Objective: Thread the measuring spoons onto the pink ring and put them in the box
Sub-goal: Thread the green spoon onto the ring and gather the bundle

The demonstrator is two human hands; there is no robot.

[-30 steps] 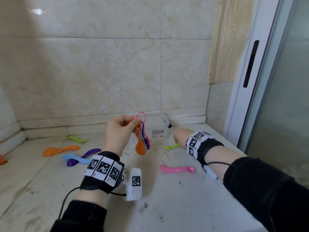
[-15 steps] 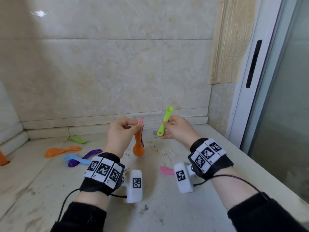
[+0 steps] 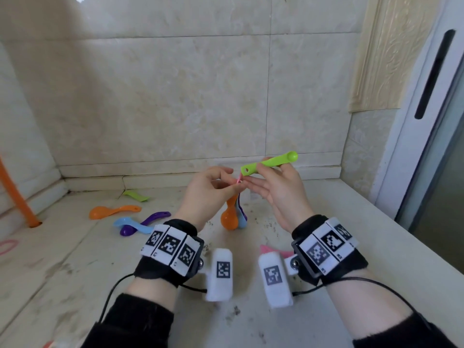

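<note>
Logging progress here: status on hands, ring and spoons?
Left hand pinching pink ring, threaded spoons hanging below. Right hand holding green spoon, hole end near ring, not threaded. Nothing between them.

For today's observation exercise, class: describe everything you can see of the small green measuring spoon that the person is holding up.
The small green measuring spoon is bright lime, seemingly smooth plastic, with a flat handle and a small round bowl. It lies nearly level in the air, bowl up to the right, its handle end to the left pierced by a small hole. The right hand pinches it mid-handle between thumb and fingertips. Its holed end hovers just above the pink ring held by the left hand; it is not threaded yet.
</note>
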